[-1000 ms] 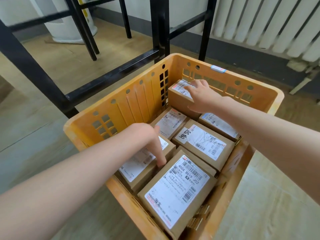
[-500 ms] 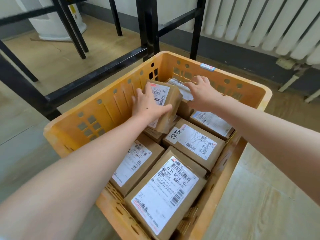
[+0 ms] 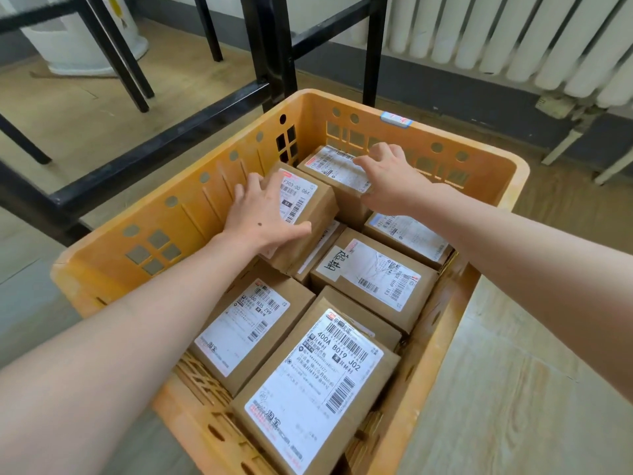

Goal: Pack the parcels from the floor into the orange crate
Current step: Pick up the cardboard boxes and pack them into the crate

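Two hands inside orange crate: left hand grips small parcel, tilted atop others by crate's left wall; right hand, fingers spread, rests on far-corner parcel. Large parcel at near edge.
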The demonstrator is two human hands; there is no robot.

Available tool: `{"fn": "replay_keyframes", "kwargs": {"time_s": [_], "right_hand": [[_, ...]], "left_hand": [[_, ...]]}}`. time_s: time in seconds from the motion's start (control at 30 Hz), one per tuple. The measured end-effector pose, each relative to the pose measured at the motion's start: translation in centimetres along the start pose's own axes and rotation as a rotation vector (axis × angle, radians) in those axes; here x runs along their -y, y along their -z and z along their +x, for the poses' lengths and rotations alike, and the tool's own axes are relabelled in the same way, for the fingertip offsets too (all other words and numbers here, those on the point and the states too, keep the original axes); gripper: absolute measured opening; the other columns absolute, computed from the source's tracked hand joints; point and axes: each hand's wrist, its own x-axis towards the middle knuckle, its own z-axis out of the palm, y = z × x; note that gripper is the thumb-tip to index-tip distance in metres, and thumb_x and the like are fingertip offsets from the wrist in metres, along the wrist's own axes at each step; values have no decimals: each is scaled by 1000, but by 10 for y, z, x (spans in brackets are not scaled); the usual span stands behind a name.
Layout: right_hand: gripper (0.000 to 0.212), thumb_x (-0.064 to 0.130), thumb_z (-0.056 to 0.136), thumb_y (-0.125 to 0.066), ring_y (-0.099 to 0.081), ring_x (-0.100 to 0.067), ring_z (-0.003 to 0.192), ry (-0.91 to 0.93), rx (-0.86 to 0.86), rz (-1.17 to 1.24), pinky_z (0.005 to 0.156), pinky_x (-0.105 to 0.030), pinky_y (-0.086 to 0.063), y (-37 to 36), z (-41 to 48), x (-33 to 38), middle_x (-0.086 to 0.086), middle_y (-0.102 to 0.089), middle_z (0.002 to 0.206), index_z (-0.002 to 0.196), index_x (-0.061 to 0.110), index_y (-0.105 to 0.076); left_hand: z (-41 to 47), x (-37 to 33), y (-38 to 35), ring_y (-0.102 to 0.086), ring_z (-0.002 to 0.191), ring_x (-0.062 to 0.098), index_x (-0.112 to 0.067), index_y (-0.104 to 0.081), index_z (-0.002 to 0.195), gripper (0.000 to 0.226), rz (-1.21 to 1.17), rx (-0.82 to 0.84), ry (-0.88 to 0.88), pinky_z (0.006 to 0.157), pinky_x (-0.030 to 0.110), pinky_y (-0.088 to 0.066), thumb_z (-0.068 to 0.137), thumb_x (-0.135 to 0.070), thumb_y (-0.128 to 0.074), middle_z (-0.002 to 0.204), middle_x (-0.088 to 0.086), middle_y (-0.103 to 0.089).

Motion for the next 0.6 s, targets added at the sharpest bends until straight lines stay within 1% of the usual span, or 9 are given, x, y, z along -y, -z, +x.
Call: {"fn": "replay_keyframes", "kwargs": {"time_s": [0.07, 0.17, 0.27, 0.4, 0.53, 0.6], "right_hand": [[66, 22, 84, -62, -23, -34, 133, 1, 2, -6, 105, -46, -33, 0, 1, 3, -15, -33, 140, 143, 15, -34], [65, 22, 83, -60, -24, -35, 133, -8, 10, 2, 105, -46, -33, 0, 1, 8, -16, -33, 140, 142, 14, -35], [66, 23, 83, -60, -24, -35, 133, 0, 19, -2, 105, -45, -33, -1, 2, 14, -16, -32, 140, 143, 16, -34], [67, 24, 82, -62, -22, -34, 135, 13, 24, -8, 106, -45, -33, -4, 1, 19, -16, -31, 142, 143, 19, -35], [66, 25, 83, -63, -20, -35, 137, 13, 27, -24, 108, -48, -31, -1, 1, 25, -17, -28, 146, 142, 20, -36], [66, 26, 83, -64, -19, -35, 138, 16, 30, -24, 109, -49, -30, 1, 0, 30, -16, -27, 148, 143, 20, -36]], "left_hand": [[1, -6, 0, -37, 120, 34, -28, -22, 144, 99, 18, 38, 20, 93, 41, -40, 64, -72, -60, 135, 11, -35], [-1, -19, -5, -34, 123, 35, -25, -29, 144, 93, 72, 105, -3, 99, 44, -38, 69, -71, -58, 141, 13, -34], [-3, -20, -6, -26, 134, 37, -26, -23, 149, 97, 123, 154, -40, 109, 48, -31, 71, -76, -53, 154, 14, -21], [-7, -14, -2, -21, 137, 35, -29, -14, 151, 104, 142, 214, -98, 109, 45, -29, 68, -84, -45, 158, 11, -12], [-11, -7, -2, -15, 140, 33, -30, -8, 152, 106, 127, 278, -137, 110, 43, -27, 68, -83, -46, 160, 10, 0], [-11, -4, 3, -9, 144, 32, -30, -8, 152, 105, 67, 331, -141, 114, 45, -21, 69, -83, -47, 160, 9, 5]]}}
